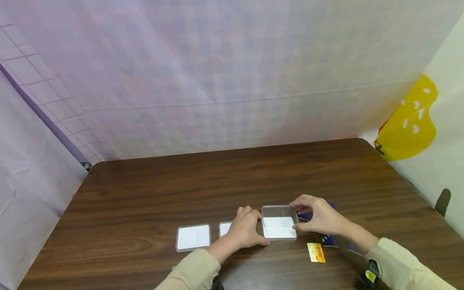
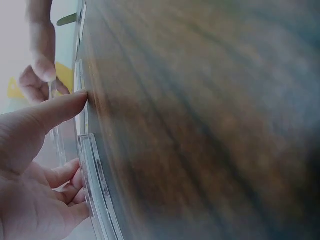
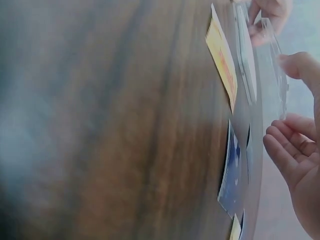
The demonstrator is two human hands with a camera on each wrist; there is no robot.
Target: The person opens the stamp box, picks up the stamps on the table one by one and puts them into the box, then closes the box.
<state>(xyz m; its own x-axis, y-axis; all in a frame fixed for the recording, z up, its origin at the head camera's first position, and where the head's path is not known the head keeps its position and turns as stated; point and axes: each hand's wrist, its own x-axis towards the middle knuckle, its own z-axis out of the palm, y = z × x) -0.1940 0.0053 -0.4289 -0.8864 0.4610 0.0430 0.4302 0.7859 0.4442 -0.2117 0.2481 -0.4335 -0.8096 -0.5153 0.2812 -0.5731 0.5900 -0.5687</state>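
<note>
Toward the right front of the table, my right hand [image 1: 317, 215] pinches a clear plastic lid [image 3: 277, 70] by its edge, between thumb and fingertips. That lid hangs over a shallow case [image 1: 279, 233] with white rectangular pieces inside. My left hand [image 1: 242, 229] is at the case's left side, fingers near its far corner and thumb near its near corner, spread and relaxed. Under the left hand a second case [image 1: 224, 227] with white contents is partly hidden. Farther left lies another flat clear case [image 1: 193, 237] with white contents.
A yellow-orange card [image 1: 316, 252] lies in front of the right hand. Dark blue cards [image 1: 329, 240] lie beneath and beside that hand, partly covered by it. The brown wooden table [image 1: 218, 177] reaches back to a pale patterned curtain [image 1: 231, 73].
</note>
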